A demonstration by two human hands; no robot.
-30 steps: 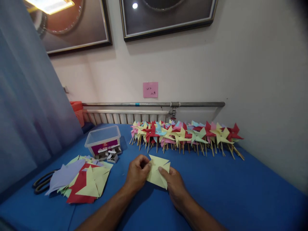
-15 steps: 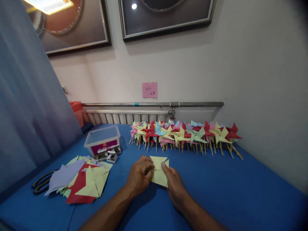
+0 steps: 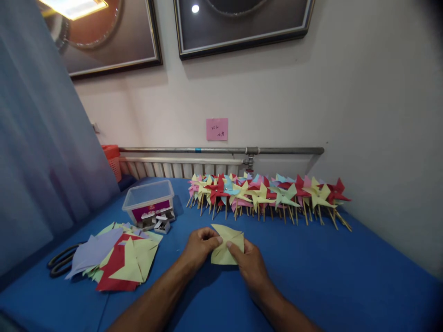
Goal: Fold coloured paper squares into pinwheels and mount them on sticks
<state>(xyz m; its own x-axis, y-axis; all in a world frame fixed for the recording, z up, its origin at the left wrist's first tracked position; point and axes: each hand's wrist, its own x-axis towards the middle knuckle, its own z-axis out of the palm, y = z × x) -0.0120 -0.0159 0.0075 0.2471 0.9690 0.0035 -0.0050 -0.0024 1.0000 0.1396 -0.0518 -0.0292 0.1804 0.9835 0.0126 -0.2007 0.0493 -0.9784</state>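
A pale yellow paper square with slits cut in from its corners is held between my two hands over the blue table. My left hand pinches its left side, thumb on top near the middle. From the right, my right hand grips the square, its thumb pressed on the face and its fingers behind, partly hidden. To the left lies a pile of cut paper sheets in yellow, red, lilac and green. Beyond my hands, many paper pinwheels on thin sticks lie in a row.
Scissors with dark handles lie partly under the pile. A clear plastic box stands behind several small white boxes of metal pieces. A pipe runs along the wall behind the blue table. A blue curtain hangs at left.
The yellow square has turned in my hands and now shows a flatter face with slits. My left hand's fingers have uncurled into a thumb pinch; my right thumb has moved toward the middle.
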